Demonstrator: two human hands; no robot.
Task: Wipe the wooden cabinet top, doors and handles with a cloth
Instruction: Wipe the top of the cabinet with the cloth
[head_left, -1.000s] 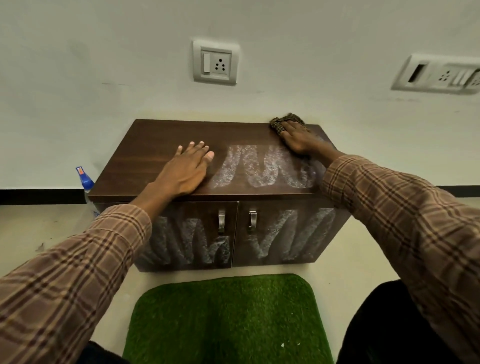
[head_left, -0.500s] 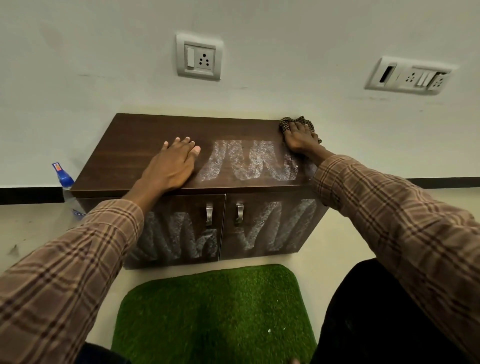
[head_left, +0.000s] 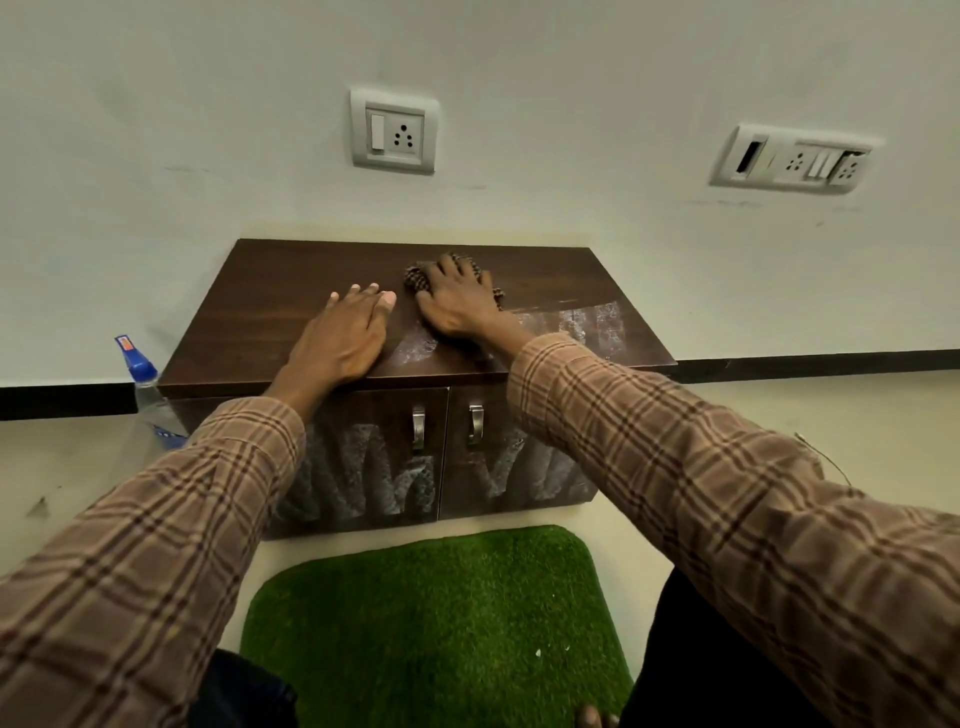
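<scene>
Currently my right hand presses the cloth flat-fingered mid cabinet top, left hand flat; right-side residue, doors and handles remain.

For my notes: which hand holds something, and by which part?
The right hand presses flat on the middle of the brown checked cloth; the left hand holds nothing.

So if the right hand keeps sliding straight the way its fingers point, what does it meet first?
Probably the wall. The right hand, pressing the cloth, points toward the cabinet top's back edge, with bare wood between; depth is unclear.
</scene>
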